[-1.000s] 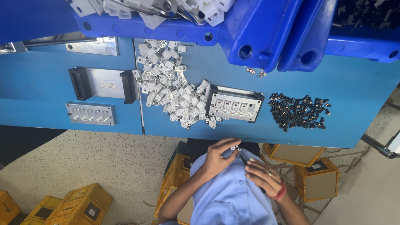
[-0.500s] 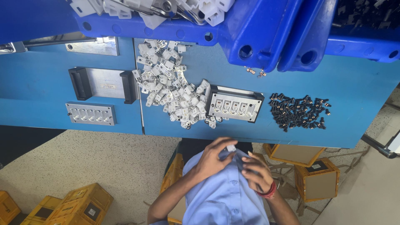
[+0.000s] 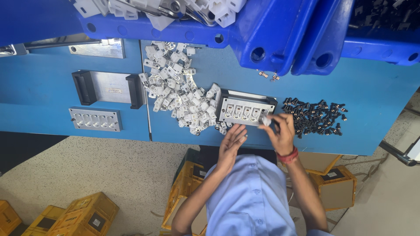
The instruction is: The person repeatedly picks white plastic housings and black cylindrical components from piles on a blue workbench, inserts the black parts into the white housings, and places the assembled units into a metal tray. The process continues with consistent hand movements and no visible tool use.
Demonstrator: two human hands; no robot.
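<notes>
The right hand (image 3: 282,131) is pinching a small white part (image 3: 265,121) at the metal fixture (image 3: 243,109)'s right end; the left hand (image 3: 232,142) is lying released just below the fixture.

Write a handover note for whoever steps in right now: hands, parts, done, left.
Left hand: open, holding nothing, fingers at the table's near edge just in front of the metal fixture.
Right hand: pinching a small white part at the fixture's right end.
Parts: pile of white parts left of the fixture, pile of black pieces to its right, both on the blue table.
Done: the fixture's row of pockets seems to hold pieces; too small to tell how many.
Left: both piles lie loose. A second fixture plate sits further left, away from both hands.
</notes>
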